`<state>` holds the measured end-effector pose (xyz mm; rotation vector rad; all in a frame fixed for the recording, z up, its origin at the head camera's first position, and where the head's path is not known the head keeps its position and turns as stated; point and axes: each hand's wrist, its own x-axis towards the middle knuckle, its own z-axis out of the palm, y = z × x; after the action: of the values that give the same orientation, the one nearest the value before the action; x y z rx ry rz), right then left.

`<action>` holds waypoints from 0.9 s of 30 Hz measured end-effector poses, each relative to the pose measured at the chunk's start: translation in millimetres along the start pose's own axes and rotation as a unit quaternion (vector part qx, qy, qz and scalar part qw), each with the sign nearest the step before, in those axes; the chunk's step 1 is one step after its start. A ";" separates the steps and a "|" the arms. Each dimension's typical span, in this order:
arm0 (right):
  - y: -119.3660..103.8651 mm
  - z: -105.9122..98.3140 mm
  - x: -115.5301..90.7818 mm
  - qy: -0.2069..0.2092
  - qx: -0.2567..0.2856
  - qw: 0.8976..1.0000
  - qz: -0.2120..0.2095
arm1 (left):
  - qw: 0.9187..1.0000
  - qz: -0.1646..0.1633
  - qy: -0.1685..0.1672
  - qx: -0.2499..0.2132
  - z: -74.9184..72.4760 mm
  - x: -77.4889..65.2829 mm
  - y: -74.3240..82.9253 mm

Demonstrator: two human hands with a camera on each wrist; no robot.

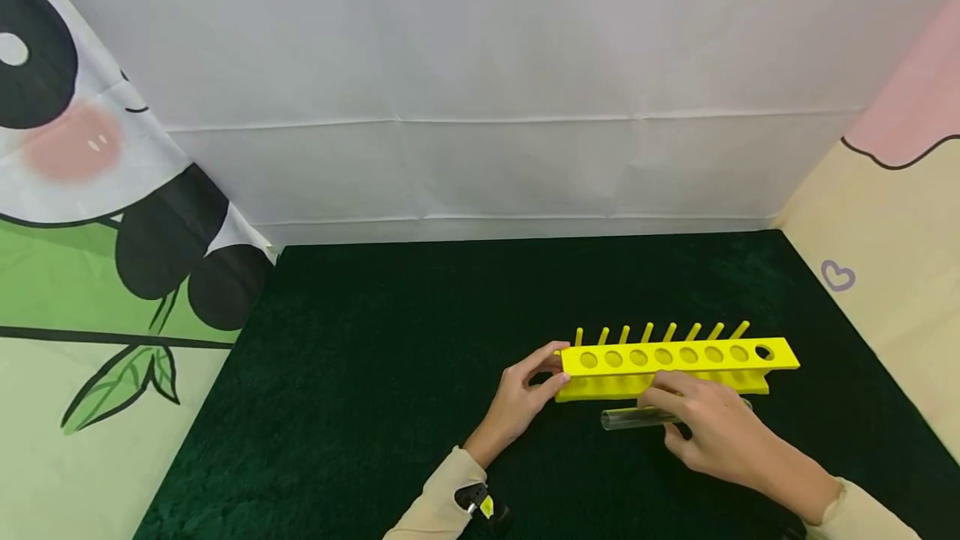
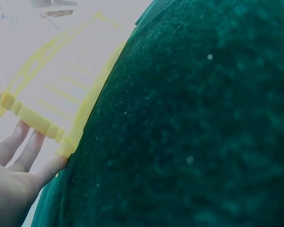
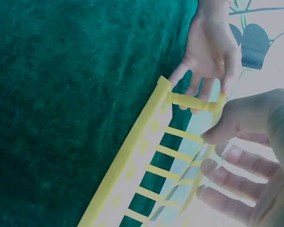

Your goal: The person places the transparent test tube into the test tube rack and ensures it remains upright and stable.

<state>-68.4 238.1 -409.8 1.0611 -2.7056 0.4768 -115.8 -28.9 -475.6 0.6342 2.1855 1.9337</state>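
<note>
Lying on the bench just before the yellow rack, the clear tube looks light, slick and fragile; best pinched mid-length. Right hand covers it, fingers curled around it. Left hand grips the rack's end, fingers curled.
</note>
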 end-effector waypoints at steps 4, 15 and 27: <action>-1.8 -5.0 -0.6 0.014 0.000 1.000 0.007 | 1.000 0.002 0.000 0.000 -1.9 -3.0 9.6; -6.6 -16.8 -1.4 0.058 0.018 0.998 0.009 | 1.000 0.013 0.002 -0.002 -3.1 -5.9 11.4; -25.6 -25.5 -10.7 0.109 0.072 0.991 0.021 | 1.000 0.016 -0.011 -0.004 -8.1 -20.5 13.5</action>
<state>-41.5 236.5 -383.5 0.9265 -2.5373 0.7586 -97.7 -43.6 -464.5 0.6909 2.1668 1.9409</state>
